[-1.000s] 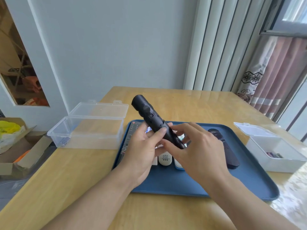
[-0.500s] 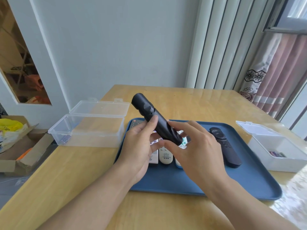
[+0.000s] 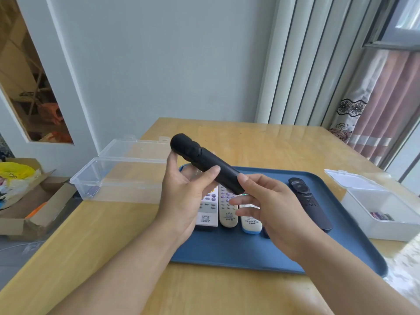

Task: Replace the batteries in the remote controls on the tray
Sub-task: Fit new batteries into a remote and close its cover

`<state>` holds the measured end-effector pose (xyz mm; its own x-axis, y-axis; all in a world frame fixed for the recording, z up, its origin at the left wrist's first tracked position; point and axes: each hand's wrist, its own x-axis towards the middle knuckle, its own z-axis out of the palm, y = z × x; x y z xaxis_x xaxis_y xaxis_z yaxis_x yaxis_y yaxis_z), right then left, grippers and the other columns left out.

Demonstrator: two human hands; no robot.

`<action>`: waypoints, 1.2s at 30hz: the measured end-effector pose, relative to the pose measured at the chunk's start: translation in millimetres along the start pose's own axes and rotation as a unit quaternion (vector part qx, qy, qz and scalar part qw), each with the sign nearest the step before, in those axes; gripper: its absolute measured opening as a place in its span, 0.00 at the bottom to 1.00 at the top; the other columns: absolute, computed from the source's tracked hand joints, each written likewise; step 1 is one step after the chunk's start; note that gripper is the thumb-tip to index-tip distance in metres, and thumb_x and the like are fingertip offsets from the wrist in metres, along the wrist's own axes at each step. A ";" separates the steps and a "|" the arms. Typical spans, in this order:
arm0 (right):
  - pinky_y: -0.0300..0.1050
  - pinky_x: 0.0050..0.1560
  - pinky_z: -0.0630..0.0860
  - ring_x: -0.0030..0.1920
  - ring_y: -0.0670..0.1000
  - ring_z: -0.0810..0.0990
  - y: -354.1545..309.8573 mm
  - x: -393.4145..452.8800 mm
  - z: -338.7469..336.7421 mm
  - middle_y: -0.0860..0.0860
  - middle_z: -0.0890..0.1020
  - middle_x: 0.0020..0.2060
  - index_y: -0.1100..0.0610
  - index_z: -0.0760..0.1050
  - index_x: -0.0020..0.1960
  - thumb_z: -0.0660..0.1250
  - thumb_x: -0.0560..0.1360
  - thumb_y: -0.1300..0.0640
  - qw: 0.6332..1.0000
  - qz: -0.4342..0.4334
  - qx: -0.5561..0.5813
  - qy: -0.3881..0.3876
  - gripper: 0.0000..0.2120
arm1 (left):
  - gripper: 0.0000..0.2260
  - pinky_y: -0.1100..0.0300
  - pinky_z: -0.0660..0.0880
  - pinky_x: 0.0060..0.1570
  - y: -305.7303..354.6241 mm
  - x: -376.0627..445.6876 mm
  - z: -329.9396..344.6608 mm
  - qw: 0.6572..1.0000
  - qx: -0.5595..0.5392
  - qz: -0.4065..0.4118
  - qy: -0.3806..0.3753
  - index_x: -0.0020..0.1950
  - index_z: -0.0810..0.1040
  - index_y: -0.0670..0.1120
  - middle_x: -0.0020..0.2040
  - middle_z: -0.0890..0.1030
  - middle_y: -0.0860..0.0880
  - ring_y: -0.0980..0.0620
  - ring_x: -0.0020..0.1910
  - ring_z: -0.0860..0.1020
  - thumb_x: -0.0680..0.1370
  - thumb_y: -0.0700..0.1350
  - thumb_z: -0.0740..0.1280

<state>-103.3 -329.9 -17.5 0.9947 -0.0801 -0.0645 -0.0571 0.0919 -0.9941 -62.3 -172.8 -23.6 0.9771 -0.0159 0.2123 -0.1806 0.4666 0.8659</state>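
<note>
A long black remote (image 3: 204, 164) is held in the air above the blue tray (image 3: 284, 255), its plain back turned toward me. My left hand (image 3: 184, 201) grips its middle from the left, thumb on top. My right hand (image 3: 272, 210) holds its near end with the thumb, the other fingers loosely spread beneath. On the tray lie three light remotes side by side (image 3: 227, 210) and another black remote (image 3: 311, 203) to the right.
An open clear box (image 3: 122, 178) with a battery in its corner sits left of the tray. A white open box (image 3: 384, 208) with batteries stands at the right. A cardboard box (image 3: 27, 201) is on the floor at left.
The black remote has been rolled over in my hands, its buttons now turned away and its back facing me. The right fingers have loosened and spread.
</note>
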 end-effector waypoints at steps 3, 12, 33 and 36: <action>0.57 0.58 0.80 0.45 0.56 0.86 -1.7 0.4 -2.2 0.49 0.85 0.36 0.60 0.79 0.52 0.70 0.78 0.50 1.000 -0.012 0.008 0.009 0.13 | 0.47 0.50 0.80 0.59 2.0 5.7 -6.2 0.999 0.014 0.023 0.044 0.80 0.56 0.59 0.54 0.85 0.49 0.50 0.53 0.84 0.72 0.28 0.74; 0.53 0.60 0.79 0.47 0.57 0.87 -1.8 1.2 -0.1 0.51 0.87 0.39 0.58 0.81 0.58 0.70 0.77 0.50 0.999 -0.009 0.040 0.003 0.14 | 0.35 0.53 0.83 0.51 3.4 7.4 -7.9 0.997 0.021 0.031 0.069 0.73 0.68 0.49 0.45 0.86 0.56 0.55 0.48 0.85 0.72 0.29 0.75; 0.40 0.29 0.72 0.31 0.48 0.79 -37.5 2.0 -45.4 0.54 0.85 0.43 0.57 0.71 0.48 0.69 0.76 0.57 0.928 -0.021 -0.369 0.053 0.08 | 0.27 0.66 0.69 0.69 3.9 1.6 -8.2 0.949 0.297 0.044 -0.100 0.74 0.73 0.56 0.67 0.78 0.61 0.67 0.68 0.73 0.74 0.58 0.68; 0.42 0.28 0.65 0.35 0.46 0.74 -33.1 6.3 -57.9 0.50 0.79 0.40 0.51 0.69 0.51 0.66 0.74 0.52 0.798 -0.043 -0.578 0.165 0.08 | 0.28 0.70 0.60 0.72 -3.7 -4.8 -8.8 0.877 0.449 0.045 -0.165 0.75 0.70 0.60 0.71 0.71 0.67 0.72 0.71 0.65 0.76 0.65 0.64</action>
<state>-100.1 -390.9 10.0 0.9335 -0.3108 0.1788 -0.2196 -0.8898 -0.4000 -65.3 -166.6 -31.8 0.8953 -0.3385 0.2895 -0.4162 -0.4041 0.8146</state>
